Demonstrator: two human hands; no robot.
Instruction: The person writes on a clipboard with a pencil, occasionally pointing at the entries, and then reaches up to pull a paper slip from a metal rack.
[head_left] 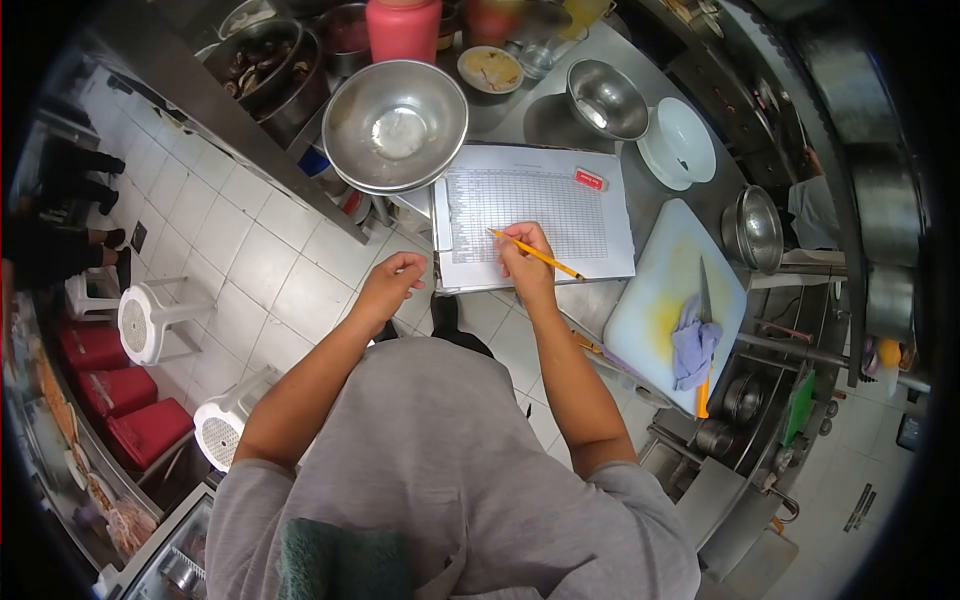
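A yellow pencil [545, 256] is pinched in my right hand [527, 262], its tip on or just above a printed sheet with a grid [530, 205]. The sheet lies at the edge of the metal table, on what looks like a stack or board of papers. On its upper right part rests an eraser in a red and white sleeve [590, 180]. My left hand [393, 285] hovers just off the sheet's left edge, fingers curled in, with nothing visible in them.
A large steel bowl [395, 125] stands beyond the sheet's left corner. To the right, a white cutting board [660, 270] carries a knife [704, 290] and a purple cloth [694, 345]. White bowls [680, 145] and steel bowls [608, 98] sit behind. Stools [150, 325] stand left.
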